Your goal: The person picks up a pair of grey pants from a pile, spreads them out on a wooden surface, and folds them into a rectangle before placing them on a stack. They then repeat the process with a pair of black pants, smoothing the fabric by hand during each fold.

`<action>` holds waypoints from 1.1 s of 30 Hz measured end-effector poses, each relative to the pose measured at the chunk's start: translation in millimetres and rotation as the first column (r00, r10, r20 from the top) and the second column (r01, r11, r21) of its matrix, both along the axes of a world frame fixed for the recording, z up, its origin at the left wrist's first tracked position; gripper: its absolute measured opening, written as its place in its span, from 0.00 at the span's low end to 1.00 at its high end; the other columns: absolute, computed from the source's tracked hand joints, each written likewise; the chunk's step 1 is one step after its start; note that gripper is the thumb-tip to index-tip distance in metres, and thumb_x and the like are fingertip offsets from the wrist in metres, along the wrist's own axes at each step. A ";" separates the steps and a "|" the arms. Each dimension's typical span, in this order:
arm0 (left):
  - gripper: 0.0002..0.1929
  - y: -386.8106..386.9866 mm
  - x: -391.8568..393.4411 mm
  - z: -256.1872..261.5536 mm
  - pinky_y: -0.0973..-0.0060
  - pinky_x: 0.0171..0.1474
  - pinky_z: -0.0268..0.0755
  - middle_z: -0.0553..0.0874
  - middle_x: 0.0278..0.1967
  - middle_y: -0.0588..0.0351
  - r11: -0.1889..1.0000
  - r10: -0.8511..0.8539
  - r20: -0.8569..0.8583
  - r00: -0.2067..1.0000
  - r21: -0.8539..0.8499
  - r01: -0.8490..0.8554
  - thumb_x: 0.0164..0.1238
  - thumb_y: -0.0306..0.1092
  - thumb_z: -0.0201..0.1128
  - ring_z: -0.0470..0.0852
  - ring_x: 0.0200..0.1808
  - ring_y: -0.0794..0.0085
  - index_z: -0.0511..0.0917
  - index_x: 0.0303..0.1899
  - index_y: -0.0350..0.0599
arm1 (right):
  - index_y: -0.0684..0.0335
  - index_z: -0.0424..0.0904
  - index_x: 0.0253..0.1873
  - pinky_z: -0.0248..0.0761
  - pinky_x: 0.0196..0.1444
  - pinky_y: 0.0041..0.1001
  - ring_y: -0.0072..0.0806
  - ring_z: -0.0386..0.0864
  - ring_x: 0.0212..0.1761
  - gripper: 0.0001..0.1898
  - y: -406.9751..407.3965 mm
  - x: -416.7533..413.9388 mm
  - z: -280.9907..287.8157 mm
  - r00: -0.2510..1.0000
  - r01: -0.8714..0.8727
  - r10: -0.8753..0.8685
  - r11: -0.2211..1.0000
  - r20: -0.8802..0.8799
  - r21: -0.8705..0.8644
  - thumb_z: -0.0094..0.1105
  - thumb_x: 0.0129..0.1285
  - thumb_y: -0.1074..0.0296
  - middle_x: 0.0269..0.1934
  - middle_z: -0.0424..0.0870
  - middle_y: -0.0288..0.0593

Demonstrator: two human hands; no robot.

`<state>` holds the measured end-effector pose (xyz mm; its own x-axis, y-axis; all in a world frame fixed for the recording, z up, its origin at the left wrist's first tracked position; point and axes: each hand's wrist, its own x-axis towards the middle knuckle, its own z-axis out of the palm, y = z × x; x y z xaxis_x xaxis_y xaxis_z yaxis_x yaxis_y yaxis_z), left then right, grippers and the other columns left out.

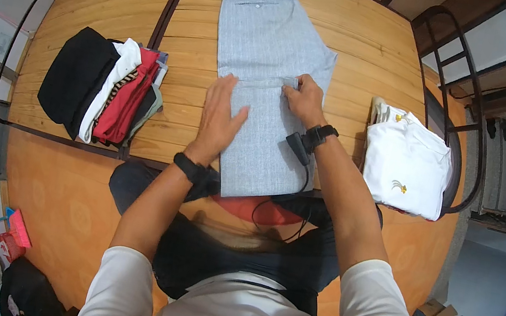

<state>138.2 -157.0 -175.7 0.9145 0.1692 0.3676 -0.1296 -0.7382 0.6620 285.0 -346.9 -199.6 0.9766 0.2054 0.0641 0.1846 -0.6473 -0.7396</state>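
Light grey-blue trousers (277, 38) lie lengthwise on the slatted wooden surface, waistband at the far end. A leg is folded back over them, its hem lying across the middle and the fold hanging slightly past the near edge. My left hand (221, 113) rests along the left side of the folded leg, fingertips at the hem's left corner, thumb apart. The hem's right corner is pinched between the thumb and fingers of my right hand (306, 99). Both wrists wear black straps; a small black device with a cable hangs by the right one.
Folded clothes in black, white and red (127, 103) stand at the left. Folded white garments (407, 157) lie at the right edge, beside a dark metal ladder frame (478, 102). A dark metal rail (5, 54) curves at the left end. The cable dangles near my lap.
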 end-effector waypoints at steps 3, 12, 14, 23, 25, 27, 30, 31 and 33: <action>0.38 -7.4 -18.9 -7.2 0.52 0.78 0.52 0.64 0.74 0.33 0.991 -0.085 -0.095 0.992 0.096 0.094 0.66 0.37 0.71 0.58 0.76 0.36 0.63 0.73 0.33 | 0.70 0.81 0.43 0.76 0.48 0.42 0.51 0.85 0.41 0.15 4.1 -9.2 10.5 0.997 0.023 -0.020 0.999 -0.068 0.039 0.70 0.58 0.64 0.36 0.86 0.56; 0.40 -18.6 -25.9 -12.5 0.44 0.78 0.46 0.59 0.78 0.35 0.935 -0.097 -0.295 0.951 0.299 0.188 0.69 0.55 0.67 0.50 0.80 0.35 0.67 0.74 0.38 | 0.70 0.77 0.51 0.76 0.45 0.41 0.48 0.84 0.42 0.22 -10.0 -14.1 -4.5 0.991 0.096 -0.096 0.995 0.095 0.001 0.71 0.56 0.62 0.42 0.85 0.57; 0.40 -22.0 -27.9 2.4 0.44 0.78 0.46 0.59 0.78 0.36 0.932 -0.089 -0.296 0.951 0.312 0.185 0.68 0.56 0.67 0.49 0.80 0.35 0.67 0.74 0.39 | 0.71 0.75 0.56 0.77 0.45 0.40 0.48 0.84 0.43 0.27 -11.4 -26.0 0.6 0.953 0.075 -0.081 0.997 0.293 0.033 0.73 0.56 0.60 0.43 0.83 0.56; 0.49 -28.3 -54.7 -14.9 0.40 0.79 0.39 0.57 0.79 0.39 0.821 -0.240 -0.329 0.913 0.433 0.371 0.64 0.72 0.60 0.48 0.80 0.35 0.60 0.78 0.48 | 0.69 0.78 0.55 0.76 0.42 0.23 0.19 0.79 0.40 0.17 -73.7 -154.1 7.3 0.855 -0.113 0.282 0.920 -0.435 0.374 0.68 0.64 0.70 0.41 0.81 0.38; 0.50 -26.1 -52.0 -12.0 0.40 0.79 0.39 0.57 0.79 0.39 0.806 -0.218 -0.343 0.914 0.464 0.366 0.63 0.73 0.60 0.48 0.80 0.35 0.60 0.79 0.48 | 0.68 0.78 0.53 0.77 0.42 0.24 0.20 0.79 0.41 0.15 -73.8 -155.2 6.6 0.837 -0.003 0.274 0.868 -0.474 0.497 0.68 0.65 0.71 0.41 0.81 0.37; 0.51 -32.7 -54.9 -4.2 0.40 0.79 0.39 0.57 0.79 0.39 0.812 -0.215 -0.330 0.919 0.462 0.356 0.62 0.73 0.60 0.48 0.80 0.36 0.60 0.79 0.48 | 0.68 0.77 0.53 0.78 0.42 0.24 0.21 0.80 0.41 0.14 -80.3 -163.7 7.0 0.826 0.023 0.283 0.847 -0.487 0.532 0.67 0.66 0.72 0.41 0.81 0.37; 0.53 -48.9 -70.3 16.3 0.39 0.79 0.40 0.57 0.79 0.39 0.782 -0.314 -0.335 0.889 0.439 0.442 0.59 0.74 0.61 0.49 0.80 0.37 0.60 0.78 0.48 | 0.68 0.76 0.54 0.81 0.40 0.25 0.23 0.82 0.39 0.13 -86.7 -167.0 7.2 0.799 0.109 0.300 0.780 -0.521 0.616 0.64 0.67 0.75 0.40 0.82 0.39; 0.53 -54.2 -77.7 20.2 0.39 0.79 0.41 0.57 0.79 0.39 0.735 -0.409 -0.351 0.842 0.420 0.532 0.57 0.75 0.62 0.49 0.81 0.37 0.61 0.78 0.48 | 0.68 0.75 0.54 0.83 0.39 0.26 0.25 0.84 0.38 0.13 -87.3 -165.6 6.4 0.781 0.168 0.312 0.729 -0.541 0.664 0.63 0.68 0.76 0.40 0.82 0.41; 0.53 -62.4 -89.7 13.8 0.38 0.78 0.42 0.57 0.79 0.40 0.721 -0.439 -0.382 0.813 0.391 0.573 0.55 0.69 0.69 0.49 0.81 0.39 0.60 0.78 0.48 | 0.68 0.74 0.54 0.83 0.37 0.26 0.26 0.84 0.36 0.12 -87.9 -157.3 4.6 0.756 0.211 0.302 0.728 -0.581 0.653 0.62 0.68 0.77 0.39 0.82 0.42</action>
<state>48.5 -219.4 -161.9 0.8788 -0.4766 0.0244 -0.4593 -0.8305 0.3151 127.7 -434.8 -195.0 0.8215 0.4047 -0.4017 -0.4549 0.0403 -0.8896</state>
